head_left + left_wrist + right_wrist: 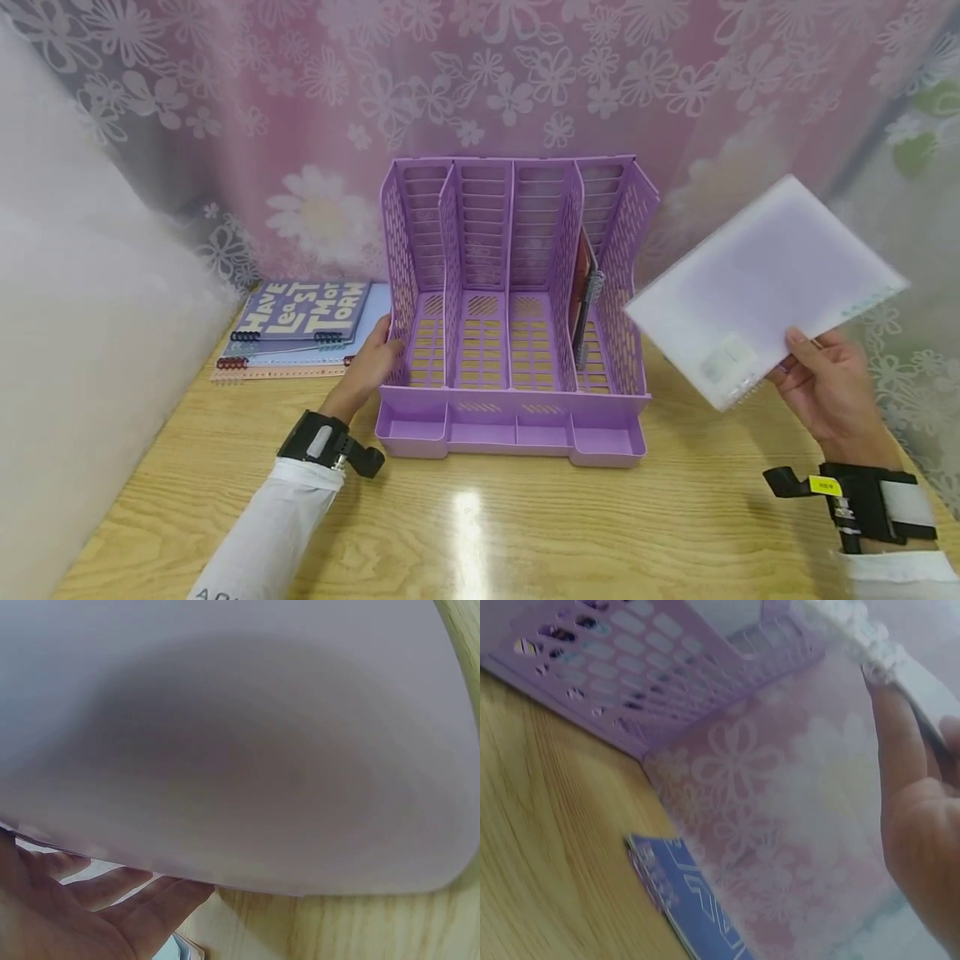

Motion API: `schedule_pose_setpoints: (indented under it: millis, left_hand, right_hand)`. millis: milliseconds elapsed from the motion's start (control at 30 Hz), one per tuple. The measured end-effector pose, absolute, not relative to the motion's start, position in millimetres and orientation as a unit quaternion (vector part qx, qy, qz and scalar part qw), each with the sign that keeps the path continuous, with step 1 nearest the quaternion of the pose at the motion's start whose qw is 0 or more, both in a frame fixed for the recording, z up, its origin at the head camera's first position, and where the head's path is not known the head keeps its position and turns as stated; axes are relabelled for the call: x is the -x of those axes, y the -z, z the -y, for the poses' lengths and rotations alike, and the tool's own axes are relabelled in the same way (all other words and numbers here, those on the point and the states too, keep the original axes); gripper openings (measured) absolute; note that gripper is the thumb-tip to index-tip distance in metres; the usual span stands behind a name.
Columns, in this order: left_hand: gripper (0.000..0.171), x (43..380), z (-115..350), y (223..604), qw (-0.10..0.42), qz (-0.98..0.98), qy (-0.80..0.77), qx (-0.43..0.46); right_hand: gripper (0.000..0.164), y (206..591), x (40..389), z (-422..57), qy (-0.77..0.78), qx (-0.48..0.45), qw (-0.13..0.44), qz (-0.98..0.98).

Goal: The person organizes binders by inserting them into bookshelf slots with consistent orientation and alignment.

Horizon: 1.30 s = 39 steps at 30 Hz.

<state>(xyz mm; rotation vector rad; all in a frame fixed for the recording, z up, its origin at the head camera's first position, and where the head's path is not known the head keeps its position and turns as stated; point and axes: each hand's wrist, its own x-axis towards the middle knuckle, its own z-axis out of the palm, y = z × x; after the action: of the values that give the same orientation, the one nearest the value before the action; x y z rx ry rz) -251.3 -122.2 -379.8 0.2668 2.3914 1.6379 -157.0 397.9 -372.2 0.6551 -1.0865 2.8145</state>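
Observation:
My right hand (828, 383) pinches a spiral notebook (772, 275) by its lower edge, thumb on the upper face. The notebook has a translucent frosted cover with lilac behind it and is held tilted in the air, right of the purple desk file organizer (510, 417). In the right wrist view its white coil (862, 634) shows above my fingers. My left hand (373, 362) touches the organizer's left side wall, fingers fairly straight along its edge in the left wrist view; the thumb is unclear there. Spiral notebooks (587, 292) stand in the rightmost compartment.
Left of the organizer lies a stack of spiral notebooks, a blue lettered one (300, 310) on top, a light blue one (378, 304) beneath. Low trays (609, 442) run along the organizer's front. A floral curtain (487, 75) hangs behind the wooden table (420, 533).

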Motion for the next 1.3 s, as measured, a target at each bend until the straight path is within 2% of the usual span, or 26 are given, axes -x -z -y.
schedule_pose_setpoints:
  millis: [267,400,600,867,1133,1300]
  left_hand:
    - [0.054,250,121,378,0.113,-0.819,-0.555,-0.097]
    - [0.055,252,120,378,0.111,-0.821,-0.551,-0.097]
    - [0.056,252,121,377,0.108,-0.824,-0.547,-0.095]
    - [0.054,255,122,380,0.11,-0.824,-0.548,-0.093]
    - [0.054,270,128,405,0.101,-0.818,-0.559,-0.091]
    - [0.054,270,128,409,0.099,-0.82,-0.557,-0.091]
  right_hand:
    - [0.044,357,150,-358,-0.875,-0.261,0.01,0.407]
    - [0.043,345,147,-332,-0.853,-0.264,0.022,0.45]
    - [0.037,326,145,-282,-0.771,-0.192,0.101,0.599]
    - [0.031,318,156,-223,-0.512,-0.092,0.26,0.814]
    - [0.023,315,189,-185,-0.433,-0.077,0.313,0.842]
    - [0.023,321,204,-170,-0.399,-0.128,0.355,0.835]
